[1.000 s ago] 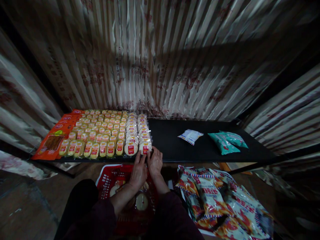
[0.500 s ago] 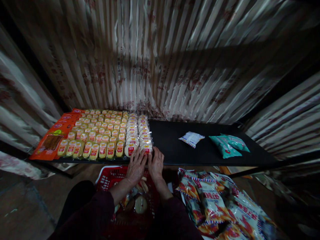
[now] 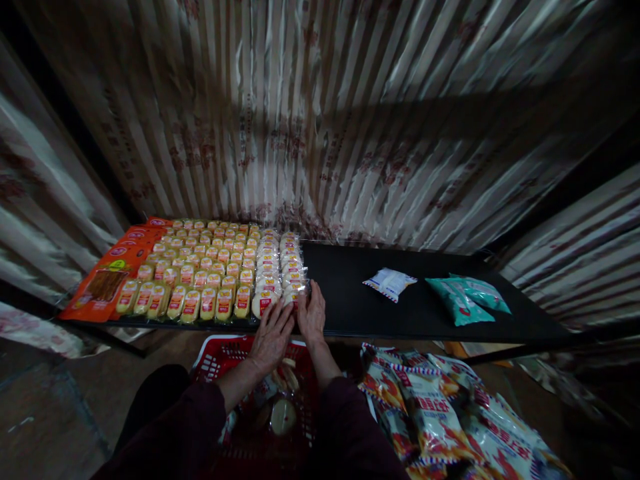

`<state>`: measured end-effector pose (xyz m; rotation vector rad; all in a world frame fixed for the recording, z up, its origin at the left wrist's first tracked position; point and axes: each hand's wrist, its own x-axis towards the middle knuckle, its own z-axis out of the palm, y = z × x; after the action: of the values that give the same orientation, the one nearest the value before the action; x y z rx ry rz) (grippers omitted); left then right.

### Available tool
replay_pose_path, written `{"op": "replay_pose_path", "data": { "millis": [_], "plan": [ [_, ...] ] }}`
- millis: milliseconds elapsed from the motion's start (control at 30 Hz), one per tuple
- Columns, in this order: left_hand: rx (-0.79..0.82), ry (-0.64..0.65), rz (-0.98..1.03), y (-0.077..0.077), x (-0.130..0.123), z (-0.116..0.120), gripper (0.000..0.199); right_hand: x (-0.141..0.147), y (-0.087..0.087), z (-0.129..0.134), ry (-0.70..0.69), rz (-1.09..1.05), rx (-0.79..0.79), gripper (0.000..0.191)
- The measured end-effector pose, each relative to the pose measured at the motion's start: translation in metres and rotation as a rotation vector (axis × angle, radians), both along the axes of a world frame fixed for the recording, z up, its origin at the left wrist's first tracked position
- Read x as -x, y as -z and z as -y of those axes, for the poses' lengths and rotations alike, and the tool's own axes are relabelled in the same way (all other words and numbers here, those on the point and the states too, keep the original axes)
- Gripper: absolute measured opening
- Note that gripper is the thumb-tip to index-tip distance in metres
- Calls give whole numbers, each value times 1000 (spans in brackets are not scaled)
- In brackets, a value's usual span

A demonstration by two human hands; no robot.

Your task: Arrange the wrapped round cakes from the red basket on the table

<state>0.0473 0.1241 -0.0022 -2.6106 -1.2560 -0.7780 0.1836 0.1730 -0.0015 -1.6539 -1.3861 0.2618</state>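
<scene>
On the black shelf, white round wrapped cakes [image 3: 267,279] stand in two close rows, with red and yellow labels. My left hand [image 3: 273,331] lies with its fingers stretched over the front end of these rows, touching the lowest packs. Against the right side of the right row rests my right hand [image 3: 312,315], fingers extended and pointing away from me. The frontmost cake of that row is partly hidden by my fingers. To the left, several rows of yellow wrapped cakes [image 3: 207,303] fill the shelf.
Orange snack bags [image 3: 107,280] lie at the shelf's left end. Rightward are a white-blue packet [image 3: 390,283] and green packets [image 3: 460,300]. Below me stands a red basket [image 3: 210,357] holding wrapped cakes. Beside it is a container piled with red-and-white snack bags [image 3: 433,407]. Striped curtain [image 3: 320,133] hangs behind.
My right hand has moved slightly forward along the right row's side. My left hand stays at the front packs. The view has shifted a little.
</scene>
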Motion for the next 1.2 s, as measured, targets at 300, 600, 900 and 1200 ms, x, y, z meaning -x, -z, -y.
{"op": "replay_pose_path", "data": {
  "millis": [300,600,900,1200],
  "plan": [
    [-9,-6,32,-1,3,-2,42,12,-8,2,10,-86,80,60],
    [-62,-11,79,2,-4,-6,39,8,-9,2,15,-127,98,67],
    [-50,4,57,-5,-7,-11,39,-3,-10,1,21,-112,116,68],
    [-69,25,40,-12,-12,-18,44,-18,-15,-17,-6,-128,108,69]
  ]
}}
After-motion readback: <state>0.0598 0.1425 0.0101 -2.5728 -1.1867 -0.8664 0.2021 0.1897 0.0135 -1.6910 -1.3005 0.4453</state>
